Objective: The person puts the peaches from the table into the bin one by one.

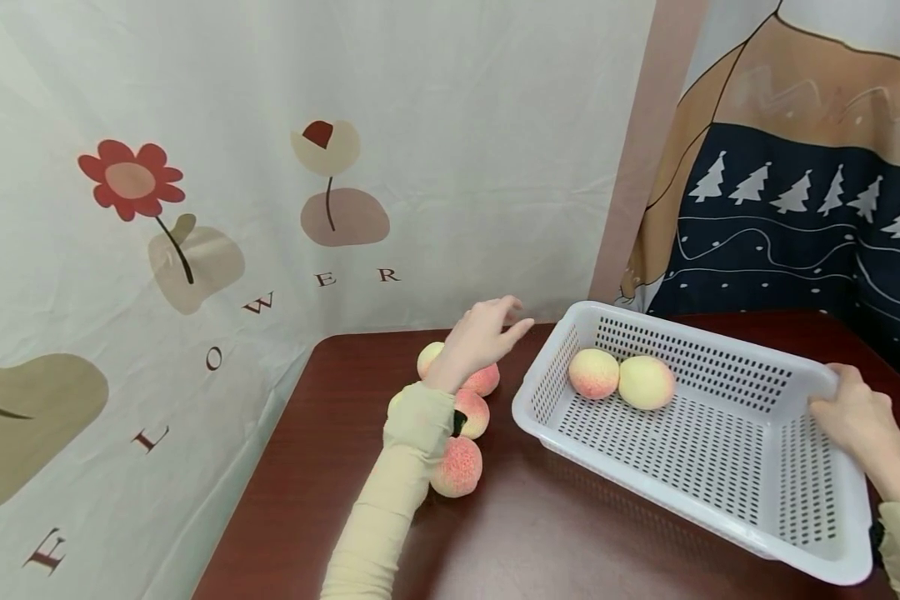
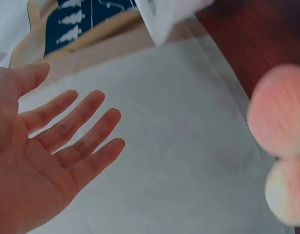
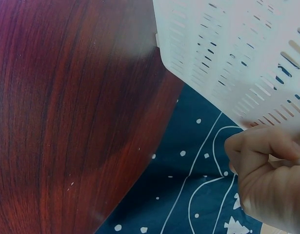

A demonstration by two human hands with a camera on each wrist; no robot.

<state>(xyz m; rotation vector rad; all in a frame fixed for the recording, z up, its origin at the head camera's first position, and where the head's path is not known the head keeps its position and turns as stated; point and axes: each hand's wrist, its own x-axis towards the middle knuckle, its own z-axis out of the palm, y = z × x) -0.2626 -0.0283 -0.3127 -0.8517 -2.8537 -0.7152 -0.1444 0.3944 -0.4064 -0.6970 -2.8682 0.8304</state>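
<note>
My left hand (image 1: 483, 337) is held above several peaches, its fingers spread and nothing in its palm, as the left wrist view also shows. Beneath its wrist the peaches lie grouped on the table, among them a pinkish one (image 1: 457, 468) and a yellow-red one (image 1: 472, 414); the forearm hides some of them. With curled fingers my right hand (image 1: 862, 421) grips the right end rim of a white perforated plastic basket (image 1: 690, 500). Inside it, toward the left end, two peaches (image 1: 594, 373) touch side by side.
The dark red-brown wooden table (image 1: 300, 467) has its back edge against a pale curtain (image 1: 495, 150) printed with flowers and letters. At the right hangs a navy cloth (image 1: 765, 225) with white trees.
</note>
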